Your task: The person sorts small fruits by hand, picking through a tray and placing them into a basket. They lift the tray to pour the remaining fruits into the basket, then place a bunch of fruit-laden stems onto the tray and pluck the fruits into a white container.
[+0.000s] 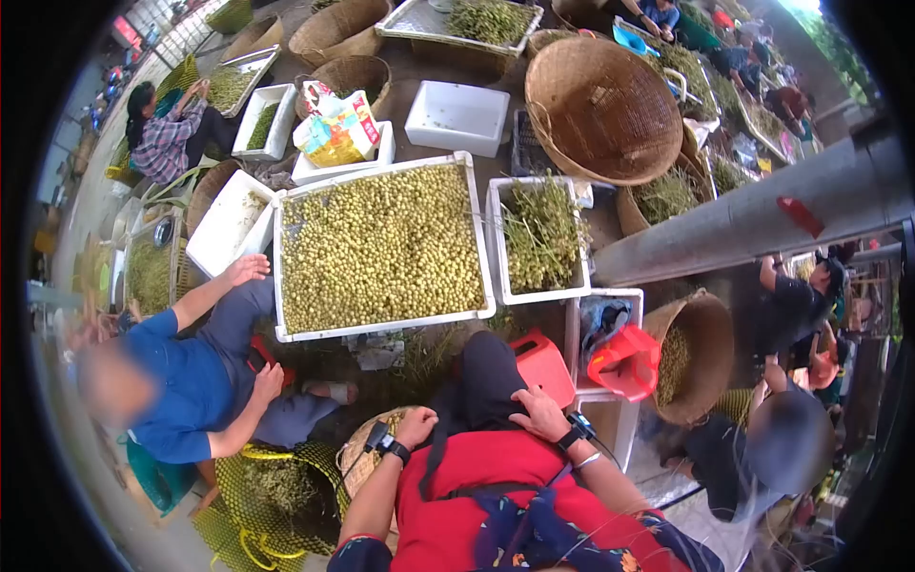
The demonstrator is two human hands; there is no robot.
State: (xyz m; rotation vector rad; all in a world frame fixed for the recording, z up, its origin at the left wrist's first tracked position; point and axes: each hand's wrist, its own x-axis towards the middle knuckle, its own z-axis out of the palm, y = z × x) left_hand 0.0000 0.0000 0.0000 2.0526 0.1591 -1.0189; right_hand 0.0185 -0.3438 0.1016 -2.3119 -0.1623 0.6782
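Observation:
My left hand (416,426) rests near my left thigh, beside a woven basket (370,453); its fingers look loosely bent and hold nothing visible. On my right leg lies my right hand (540,413), fingers apart and empty, close to a red plastic stool (543,368). Both wrists wear dark bands with small devices. In front of my knees, a white-rimmed tray (383,326) holds a wide layer of small round yellow-green fruits (381,248). To its right stands a white foam box (545,296) with stemmed green sprigs (540,234).
A person in a blue shirt (191,381) sits at left, one hand by the tray. Yellow-black mesh baskets (286,486) stand below them. At right are a red plastic bag (624,362), a round basket (701,353) and a slanting metal pole (762,214). Other people work around.

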